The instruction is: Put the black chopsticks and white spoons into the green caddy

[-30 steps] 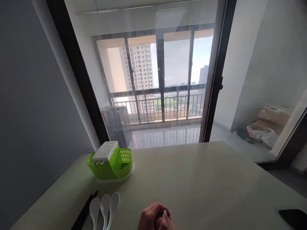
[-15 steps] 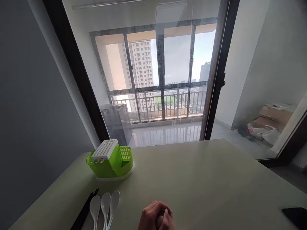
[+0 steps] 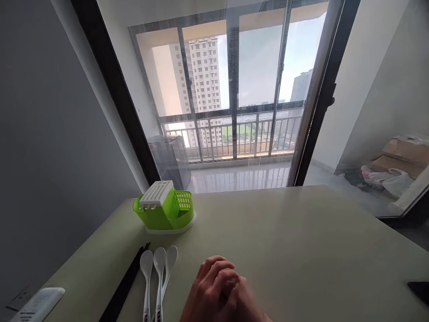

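Near the front edge of the table, my left hand (image 3: 208,288) and my right hand (image 3: 244,298) are clasped together, fingers closed and folded over one another. No object shows in either hand. To the left of them lie three white spoons (image 3: 159,259), bowls pointing away from me, with dark marks on the handles. Beside the spoons is a bundle of black chopsticks (image 3: 125,284). Farther back stands a green utensil caddy (image 3: 154,220) with a white slotted top and white base.
A pale table (image 3: 284,241) spreads out before me, with a glass door (image 3: 261,80) beyond its far edge. A white object (image 3: 42,305) lies at the lower left. At the right edge is a dark flat object (image 3: 419,290). Cardboard boxes (image 3: 409,154) and plastic bags stand back right.
The view has tipped downward, so more of the spoons and hands shows and the white object at lower left has appeared. My hands stay clasped, with the fingers slightly shifted.
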{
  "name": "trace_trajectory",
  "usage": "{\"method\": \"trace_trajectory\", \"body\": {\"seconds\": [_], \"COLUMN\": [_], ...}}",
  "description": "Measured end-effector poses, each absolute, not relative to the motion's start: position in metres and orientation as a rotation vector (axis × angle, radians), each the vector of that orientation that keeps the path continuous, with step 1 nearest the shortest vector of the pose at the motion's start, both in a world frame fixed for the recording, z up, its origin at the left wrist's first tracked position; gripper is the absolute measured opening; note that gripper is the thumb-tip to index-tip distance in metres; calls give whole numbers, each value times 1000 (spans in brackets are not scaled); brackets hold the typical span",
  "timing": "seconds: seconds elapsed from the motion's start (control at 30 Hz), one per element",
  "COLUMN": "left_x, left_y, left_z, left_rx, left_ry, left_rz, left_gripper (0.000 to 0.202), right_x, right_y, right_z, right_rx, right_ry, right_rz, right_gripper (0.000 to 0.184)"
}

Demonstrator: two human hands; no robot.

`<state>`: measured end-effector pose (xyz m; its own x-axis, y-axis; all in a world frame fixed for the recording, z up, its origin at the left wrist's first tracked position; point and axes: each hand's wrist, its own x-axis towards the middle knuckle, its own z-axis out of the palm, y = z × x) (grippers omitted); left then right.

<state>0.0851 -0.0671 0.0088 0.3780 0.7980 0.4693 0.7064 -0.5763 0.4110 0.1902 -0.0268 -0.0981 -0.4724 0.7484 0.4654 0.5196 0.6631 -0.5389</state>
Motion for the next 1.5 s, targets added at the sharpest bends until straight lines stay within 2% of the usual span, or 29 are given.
{"method": "trace_trajectory", "body": {"seconds": [0.17,0.27,0.37,0.53,0.73,0.83,1.07,1.27,1.5], "left_x": [28,-21,-67,-103,-99,-99,-96,-93,-95], "left_y": [-103,-120,-135,-157,-156,-151,-142,-135,-131], "left_z": [26,29,24,12,20,31,53,56,66], "left_rx": [2256,1908,1700,1642,1553,1546,1551,1573,1569], "left_ry": [1984,2392,2656,2920,3007,2920,2750,2776,2695], "left_rz": [1241,1307,1104,472,-293,-491,-575,-630,-637], "left_gripper": [20,36,54,75,62,53,39,53,37], "right_x": [206,210,211,212,212,211,211,213,213], "right_y": [-35,-36,-36,-37,-36,-34,-34,-36,-36], "right_z": [-71,-62,-61,-65,-64,-64,-61,-57,-55], "right_rx": [-952,-952,-939,-913,-912,-915,-923,-929,-924], "right_ry": [-2147,-2119,-2102,-2077,-2074,-2078,-2069,-2069,-2071], "right_rz": [723,825,872,903,913,913,919,924,933], "right_gripper": [30,30,28,27,26,26,26,27,27]}}
